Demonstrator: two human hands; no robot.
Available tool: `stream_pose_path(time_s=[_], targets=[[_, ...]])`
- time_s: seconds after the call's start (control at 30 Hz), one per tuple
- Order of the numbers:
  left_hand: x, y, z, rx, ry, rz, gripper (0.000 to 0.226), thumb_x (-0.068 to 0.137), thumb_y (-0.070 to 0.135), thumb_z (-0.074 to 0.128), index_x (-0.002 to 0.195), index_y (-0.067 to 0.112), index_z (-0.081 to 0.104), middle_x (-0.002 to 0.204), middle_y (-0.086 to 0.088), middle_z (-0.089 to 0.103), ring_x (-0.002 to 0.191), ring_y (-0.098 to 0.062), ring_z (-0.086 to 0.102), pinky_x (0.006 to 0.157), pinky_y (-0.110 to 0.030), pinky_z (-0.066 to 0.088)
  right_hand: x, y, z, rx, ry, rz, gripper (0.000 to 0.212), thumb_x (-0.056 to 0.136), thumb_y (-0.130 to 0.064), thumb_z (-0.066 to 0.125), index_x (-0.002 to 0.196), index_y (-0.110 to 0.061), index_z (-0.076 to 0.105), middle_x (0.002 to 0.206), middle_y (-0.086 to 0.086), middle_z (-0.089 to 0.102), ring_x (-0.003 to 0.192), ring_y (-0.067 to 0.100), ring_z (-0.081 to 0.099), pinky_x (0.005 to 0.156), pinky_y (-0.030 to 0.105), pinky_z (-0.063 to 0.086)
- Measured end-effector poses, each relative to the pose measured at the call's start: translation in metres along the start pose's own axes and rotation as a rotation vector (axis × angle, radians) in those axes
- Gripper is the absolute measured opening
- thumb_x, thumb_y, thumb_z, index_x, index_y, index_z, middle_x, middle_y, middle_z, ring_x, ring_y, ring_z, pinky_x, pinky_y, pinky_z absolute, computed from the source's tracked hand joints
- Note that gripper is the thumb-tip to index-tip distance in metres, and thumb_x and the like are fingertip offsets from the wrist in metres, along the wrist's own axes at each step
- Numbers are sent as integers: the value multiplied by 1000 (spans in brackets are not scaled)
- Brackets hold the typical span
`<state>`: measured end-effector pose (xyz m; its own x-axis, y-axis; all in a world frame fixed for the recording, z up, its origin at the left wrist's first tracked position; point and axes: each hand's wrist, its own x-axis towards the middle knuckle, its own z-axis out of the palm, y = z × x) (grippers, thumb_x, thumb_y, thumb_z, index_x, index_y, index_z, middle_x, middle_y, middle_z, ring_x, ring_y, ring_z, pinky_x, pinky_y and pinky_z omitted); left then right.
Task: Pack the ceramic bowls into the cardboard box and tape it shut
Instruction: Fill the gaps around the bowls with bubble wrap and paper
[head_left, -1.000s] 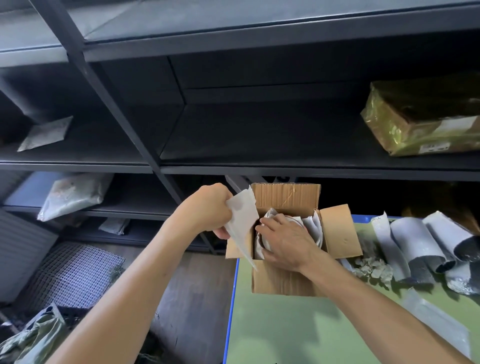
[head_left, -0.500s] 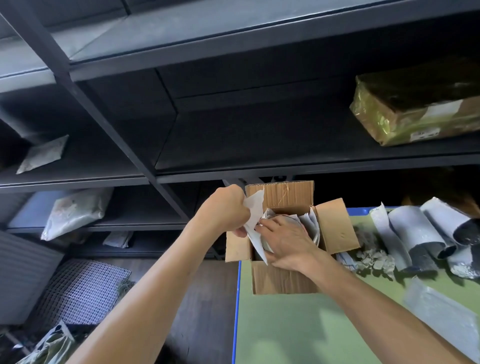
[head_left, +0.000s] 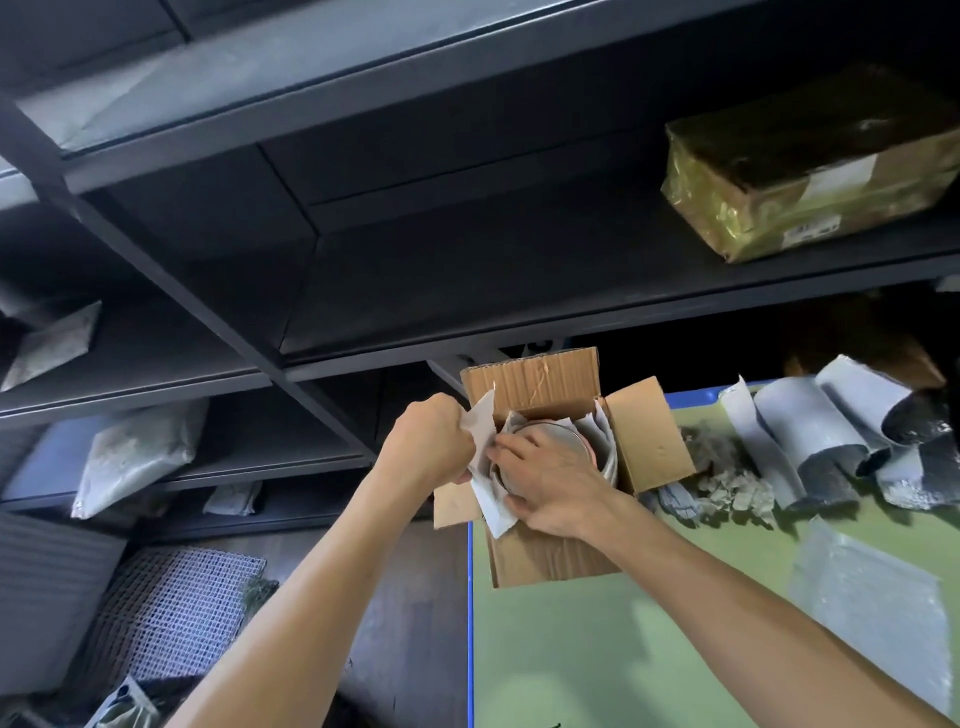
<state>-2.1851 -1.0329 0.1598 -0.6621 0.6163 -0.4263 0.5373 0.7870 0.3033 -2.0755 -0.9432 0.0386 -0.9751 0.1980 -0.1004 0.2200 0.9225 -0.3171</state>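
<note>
While the left hand (head_left: 428, 441) clenches a paper sheet (head_left: 485, 428) beside the open box (head_left: 545, 558), the right hand (head_left: 550, 478) rests, fingers spread, on a bowl (head_left: 551, 434) inside it, at the left edge of the table (head_left: 623, 649).

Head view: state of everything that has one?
cardboard box: open, flaps out, untaped
ceramic bowl: inside the box, paper around it
paper sheet: held up at the box's left side
left hand: grips the paper sheet
right hand: rests flat on the bowl
parcel: wrapped, closed, on shelf
</note>
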Motion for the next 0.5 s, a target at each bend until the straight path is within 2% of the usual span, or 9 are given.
stream_pose_path(time_s=[0.13, 0.23, 0.33, 0.5], targets=[[9, -1, -15, 4, 24, -8, 24, 85, -2, 50, 99, 6, 68, 77, -8, 76, 73, -21, 75, 78, -42, 62, -2, 1, -1, 48, 6, -22, 53, 94, -30, 55, 145, -26, 41, 150, -3, 37, 130, 26, 37, 106, 40, 40], [12, -1, -18, 2, 24, -6, 24, 83, -3, 51, 99, 5, 68, 79, -9, 76, 74, -23, 76, 78, -44, 62, -3, 1, -3, 68, 28, -35, 45, 92, -27, 54, 136, -29, 48, 146, -4, 40, 126, 25, 39, 99, 40, 43], [12, -1, -14, -3, 11, -7, 22, 83, -3, 51, 96, 5, 68, 78, -8, 76, 74, -22, 75, 78, -43, 62, -1, -1, -5, 76, 1, -20, 36, 91, -30, 54, 127, -26, 55, 146, -3, 40, 125, 24, 37, 95, 39, 44], [12, -5, -14, -20, 44, -14, 21, 84, -2, 50, 93, 5, 69, 76, -8, 75, 74, -22, 75, 79, -42, 62, -1, -3, -2, 81, 2, -20, 37, 92, -39, 53, 125, -24, 58, 150, -5, 37, 125, 22, 35, 92, 37, 46]])
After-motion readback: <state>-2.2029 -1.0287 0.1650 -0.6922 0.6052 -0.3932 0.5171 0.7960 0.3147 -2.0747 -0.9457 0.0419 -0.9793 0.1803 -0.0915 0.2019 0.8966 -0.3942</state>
